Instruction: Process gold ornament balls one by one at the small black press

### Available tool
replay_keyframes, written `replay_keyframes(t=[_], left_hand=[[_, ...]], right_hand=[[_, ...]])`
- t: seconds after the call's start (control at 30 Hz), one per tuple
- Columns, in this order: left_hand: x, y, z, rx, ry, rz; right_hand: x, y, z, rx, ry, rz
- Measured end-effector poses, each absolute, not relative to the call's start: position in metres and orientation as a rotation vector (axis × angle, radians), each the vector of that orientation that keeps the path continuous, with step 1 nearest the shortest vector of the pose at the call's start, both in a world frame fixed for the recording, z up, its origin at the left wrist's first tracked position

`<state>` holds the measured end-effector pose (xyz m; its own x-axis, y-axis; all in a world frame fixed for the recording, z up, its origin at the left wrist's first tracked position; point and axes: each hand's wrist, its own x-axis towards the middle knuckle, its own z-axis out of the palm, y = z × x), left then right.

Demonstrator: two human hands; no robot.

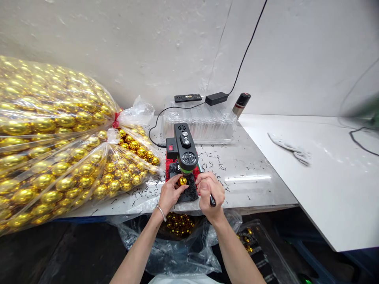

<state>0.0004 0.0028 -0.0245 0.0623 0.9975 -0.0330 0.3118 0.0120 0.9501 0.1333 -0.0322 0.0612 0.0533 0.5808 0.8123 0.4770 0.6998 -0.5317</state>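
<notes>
Between the thumb and fingers of my left hand [171, 192] is a shiny gold ball [182, 181], held right under the head of a small black press machine [186, 148]. Black scraps cover the dark base plate [189, 193] beneath it. My right hand [211, 194] is wrapped around the press's lever handle [212, 201], whose black tip sticks out below the fist. Below the table edge, an open plastic bag [189, 256] holds several gold balls [180, 224] close to my wrists.
Large clear bags of gold balls [44, 157] fill the left side. Behind the press stands a clear plastic tray [204, 126] with a power adapter [216, 98] and a black flat object [187, 98] on top. A spray can [241, 103] and a white glove [288, 148] are at right.
</notes>
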Motion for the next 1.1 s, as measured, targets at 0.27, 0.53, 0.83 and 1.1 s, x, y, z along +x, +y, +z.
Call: replay_keyframes(t=[0.27,0.53,0.83,1.1], left_hand=[[0.001,0.002,-0.018,1.773,1.434,0.965],[0.002,-0.001,-0.023,1.830,1.459,0.971],[0.003,0.000,-0.021,1.774,1.458,0.952],[-0.005,-0.016,-0.027,1.489,1.406,1.152]], right_hand=[[0.136,-0.034,0.040,-0.845,-1.618,0.109],[0.132,-0.029,0.006,-0.830,-1.564,0.056],[0.135,-0.025,-0.002,-0.771,-1.629,0.015],[0.131,-0.030,0.073,-0.909,-1.479,0.191]])
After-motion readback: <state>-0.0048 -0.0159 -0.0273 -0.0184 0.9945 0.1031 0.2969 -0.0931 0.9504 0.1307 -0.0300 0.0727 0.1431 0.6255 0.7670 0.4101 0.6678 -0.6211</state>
